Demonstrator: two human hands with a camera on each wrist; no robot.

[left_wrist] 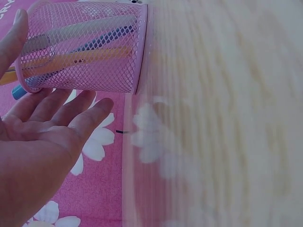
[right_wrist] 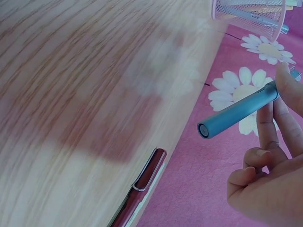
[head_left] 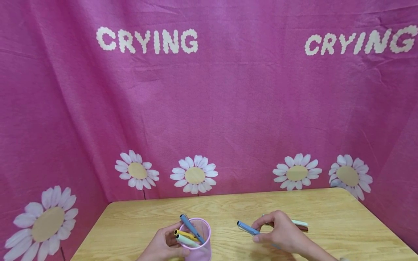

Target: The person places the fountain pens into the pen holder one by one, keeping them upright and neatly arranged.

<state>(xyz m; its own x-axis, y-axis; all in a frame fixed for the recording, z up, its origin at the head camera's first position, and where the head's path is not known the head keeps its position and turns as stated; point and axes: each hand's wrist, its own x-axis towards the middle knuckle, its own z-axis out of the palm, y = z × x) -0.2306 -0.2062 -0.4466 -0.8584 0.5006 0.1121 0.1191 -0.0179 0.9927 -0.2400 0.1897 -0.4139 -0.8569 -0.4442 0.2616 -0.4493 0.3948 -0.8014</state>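
Right fingers (right_wrist: 267, 131) pinched a pen (head_left: 247, 228) while left fingers (left_wrist: 73, 109) spread loosely against the cup (head_left: 204, 252). Beneath stretched the wood-grained bench (head_left: 130, 221). Upright on it, the cup was pink mesh, holding blue, yellow and pale-green pens (head_left: 187, 235). Slim, blue and silver-clipped, the pinched pen hung right of it.

- Cup (head_left: 200, 253): pink, in a diamond mesh.
- Inside it: a blue pen (head_left: 193, 229), a yellow pen (head_left: 186, 235), a pale green pen (head_left: 187, 240).
- Held pen (head_left: 247, 228): blue (nearer teal in the right wrist view).
- Dark red pen (right_wrist: 150, 170) with a silvery clip (right_wrist: 138, 188); pale mint pen (head_left: 299, 223).
- Table (head_left: 147, 214): pale yellow-brown wood grain.
- Cloth (head_left: 228, 108): magenta, printed with white, yellow-centred daisies (head_left: 195, 175) and cream lettering (head_left: 157, 41).
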